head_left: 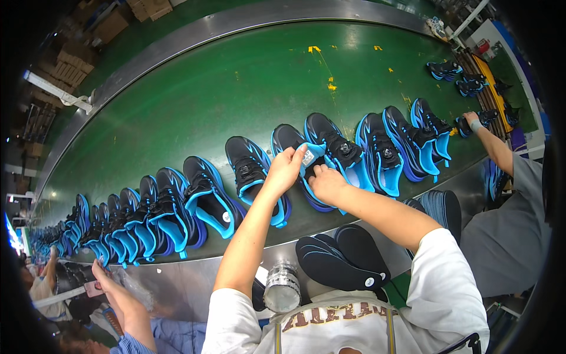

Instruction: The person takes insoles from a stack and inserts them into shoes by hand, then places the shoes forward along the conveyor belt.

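A black sneaker (pixel 286 135) with bright blue trim stands on the green belt in front of me, toe pointing away. My left hand (pixel 285 170) pinches its tongue (pixel 314 153), folded back so the blue lining and a pale label show. At the shoe's opening is my right hand (pixel 328 185), fingers bent and pressed together; the tips go down inside, and whatever they grip there is hidden. Another sneaker (pixel 248 161) stands close to the left. Just right of my hands is a sneaker (pixel 334 144) with a light insole showing.
Several similar sneakers (pixel 171 194) line the belt (pixel 194 106) to both sides. Black insoles (pixel 345 253) lie stacked on the metal edge by my body, beside a clear jar (pixel 283 289). A co-worker's hand (pixel 470 118) touches a shoe at right; another person's arm (pixel 121 295) reaches in at left.
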Available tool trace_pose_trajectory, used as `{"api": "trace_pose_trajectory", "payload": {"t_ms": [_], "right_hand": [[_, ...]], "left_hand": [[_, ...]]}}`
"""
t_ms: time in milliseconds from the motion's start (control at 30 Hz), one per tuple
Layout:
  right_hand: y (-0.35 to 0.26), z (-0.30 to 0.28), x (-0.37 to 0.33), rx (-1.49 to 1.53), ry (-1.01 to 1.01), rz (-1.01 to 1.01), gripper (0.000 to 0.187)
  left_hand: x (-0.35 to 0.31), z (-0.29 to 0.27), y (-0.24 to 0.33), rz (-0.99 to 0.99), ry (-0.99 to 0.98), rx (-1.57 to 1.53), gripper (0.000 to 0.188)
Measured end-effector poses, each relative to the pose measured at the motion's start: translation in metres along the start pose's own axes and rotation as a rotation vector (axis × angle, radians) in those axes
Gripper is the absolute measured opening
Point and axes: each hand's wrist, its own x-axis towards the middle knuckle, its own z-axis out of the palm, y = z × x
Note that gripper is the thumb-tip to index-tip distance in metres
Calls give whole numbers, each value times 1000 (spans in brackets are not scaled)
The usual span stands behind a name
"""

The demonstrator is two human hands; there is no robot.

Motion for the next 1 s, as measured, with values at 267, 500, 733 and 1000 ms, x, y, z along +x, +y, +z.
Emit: {"api": "trace_pose_trajectory", "payload": {"t_ms": [267, 500, 733, 1000], "right_hand": [[13, 16, 6, -3, 243, -228, 21], [12, 13, 10, -258, -30, -242, 27], [11, -5, 18, -472, -354, -381, 31], [6, -49, -27, 9, -601, -251, 55]], "left_hand": [[-1, 1, 2, 34, 16, -2, 45], [-2, -1, 1, 144, 59, 177, 41], [-1, 15, 0, 443, 423, 452, 37], [-7, 15, 8, 638, 222, 849, 33]]}}
